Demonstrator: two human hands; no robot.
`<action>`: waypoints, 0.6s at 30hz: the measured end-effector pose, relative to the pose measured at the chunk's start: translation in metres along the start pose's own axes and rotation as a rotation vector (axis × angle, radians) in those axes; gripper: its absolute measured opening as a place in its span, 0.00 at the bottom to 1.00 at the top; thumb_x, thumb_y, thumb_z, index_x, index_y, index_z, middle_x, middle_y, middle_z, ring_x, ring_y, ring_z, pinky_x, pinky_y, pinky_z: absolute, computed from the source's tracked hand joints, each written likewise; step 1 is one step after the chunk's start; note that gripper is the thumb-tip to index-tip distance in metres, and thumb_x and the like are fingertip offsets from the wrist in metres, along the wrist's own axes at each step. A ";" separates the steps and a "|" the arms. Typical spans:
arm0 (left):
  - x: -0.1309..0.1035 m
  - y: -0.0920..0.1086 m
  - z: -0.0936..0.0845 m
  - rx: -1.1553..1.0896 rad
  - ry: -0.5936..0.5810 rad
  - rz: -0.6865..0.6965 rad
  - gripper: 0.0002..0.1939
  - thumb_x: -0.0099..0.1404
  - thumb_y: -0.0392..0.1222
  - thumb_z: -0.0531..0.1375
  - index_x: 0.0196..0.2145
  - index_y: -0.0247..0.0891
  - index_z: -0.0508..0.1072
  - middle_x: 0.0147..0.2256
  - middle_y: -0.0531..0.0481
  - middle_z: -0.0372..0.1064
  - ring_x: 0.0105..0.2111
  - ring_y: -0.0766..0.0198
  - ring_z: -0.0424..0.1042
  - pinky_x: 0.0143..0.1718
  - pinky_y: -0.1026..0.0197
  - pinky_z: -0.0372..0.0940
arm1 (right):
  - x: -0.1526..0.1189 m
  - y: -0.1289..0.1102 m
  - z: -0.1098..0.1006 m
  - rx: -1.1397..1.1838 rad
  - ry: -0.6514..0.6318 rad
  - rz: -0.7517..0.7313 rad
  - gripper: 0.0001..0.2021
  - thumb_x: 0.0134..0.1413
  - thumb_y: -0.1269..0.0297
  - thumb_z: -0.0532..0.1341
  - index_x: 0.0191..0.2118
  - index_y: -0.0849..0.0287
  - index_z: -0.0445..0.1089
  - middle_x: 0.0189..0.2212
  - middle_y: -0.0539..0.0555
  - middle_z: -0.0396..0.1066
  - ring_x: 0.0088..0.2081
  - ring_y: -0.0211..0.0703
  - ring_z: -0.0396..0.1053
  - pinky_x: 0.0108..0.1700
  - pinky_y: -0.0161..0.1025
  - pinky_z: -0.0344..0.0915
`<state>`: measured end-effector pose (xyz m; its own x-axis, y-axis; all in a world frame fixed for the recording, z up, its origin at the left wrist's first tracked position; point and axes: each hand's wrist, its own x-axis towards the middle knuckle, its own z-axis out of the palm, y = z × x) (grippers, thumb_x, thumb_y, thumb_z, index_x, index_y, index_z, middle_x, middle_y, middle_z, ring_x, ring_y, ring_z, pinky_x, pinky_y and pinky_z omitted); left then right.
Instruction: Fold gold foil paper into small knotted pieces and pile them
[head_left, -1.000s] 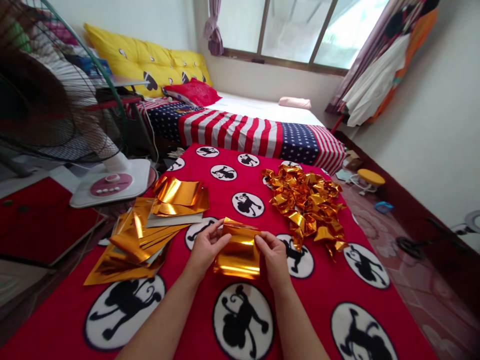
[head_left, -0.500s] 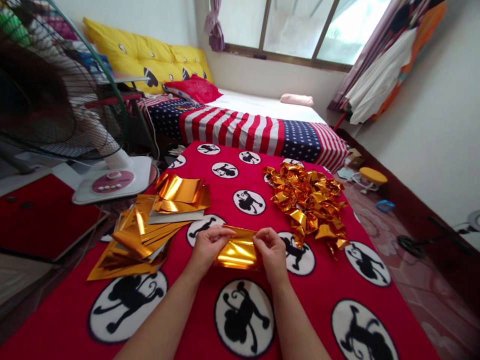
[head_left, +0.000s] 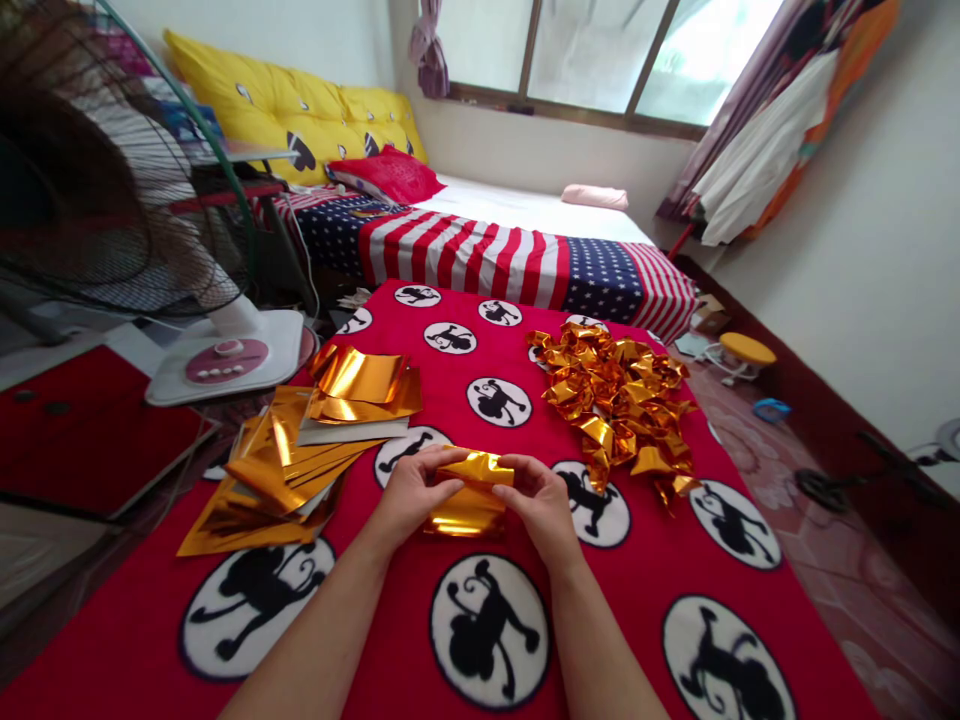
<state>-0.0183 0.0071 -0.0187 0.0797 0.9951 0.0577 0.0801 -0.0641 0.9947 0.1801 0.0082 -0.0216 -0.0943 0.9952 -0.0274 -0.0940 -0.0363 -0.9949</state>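
A sheet of gold foil paper is held between my two hands, its far edge folded over toward me in a shiny strip. My left hand pinches the left end of that fold between thumb and fingers. At the right end, my right hand grips it the same way. Left of my hands lies a loose stack of flat gold foil sheets, some with pale undersides. To the right is a heap of folded gold foil pieces.
The red cloth with black monkey figures covers the table. A fan stands at the left, its guard close to the table. Beyond the table is a bed; a yellow stool sits on the floor at right.
The far edge of the foil sheet has been turned over into a fold. My fingers have shifted from pinching its top edge to gripping the fold's ends, thumbs now nearer each other.
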 end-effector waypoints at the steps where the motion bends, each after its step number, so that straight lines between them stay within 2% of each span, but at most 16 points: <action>1: 0.000 0.000 0.000 0.005 0.006 -0.003 0.18 0.54 0.37 0.65 0.45 0.38 0.79 0.43 0.44 0.72 0.45 0.55 0.72 0.46 0.58 0.66 | 0.000 0.000 0.000 0.004 0.000 0.001 0.17 0.42 0.62 0.71 0.41 0.57 0.74 0.37 0.55 0.77 0.37 0.47 0.74 0.41 0.43 0.71; 9: -0.001 0.005 0.002 0.039 0.039 0.023 0.14 0.57 0.43 0.65 0.41 0.39 0.81 0.40 0.45 0.74 0.42 0.57 0.72 0.43 0.61 0.66 | 0.000 -0.003 0.001 -0.022 0.025 -0.018 0.14 0.46 0.60 0.69 0.40 0.57 0.76 0.37 0.55 0.77 0.38 0.46 0.74 0.42 0.42 0.71; 14: -0.001 0.005 0.005 0.013 0.037 0.060 0.13 0.58 0.44 0.65 0.41 0.40 0.81 0.39 0.45 0.74 0.39 0.59 0.72 0.40 0.62 0.67 | -0.002 -0.006 0.002 -0.074 -0.061 -0.125 0.10 0.52 0.62 0.66 0.41 0.55 0.76 0.40 0.54 0.74 0.42 0.46 0.72 0.46 0.42 0.70; 18: -0.002 0.006 0.009 0.035 0.042 0.098 0.11 0.58 0.43 0.65 0.39 0.40 0.81 0.37 0.45 0.75 0.39 0.58 0.72 0.40 0.62 0.66 | -0.003 -0.007 0.005 -0.100 -0.068 -0.167 0.11 0.51 0.63 0.66 0.42 0.53 0.77 0.40 0.53 0.73 0.44 0.46 0.71 0.48 0.43 0.69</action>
<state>-0.0086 0.0041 -0.0135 0.0476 0.9862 0.1585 0.1084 -0.1629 0.9807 0.1761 0.0050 -0.0138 -0.1531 0.9779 0.1421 -0.0155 0.1414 -0.9898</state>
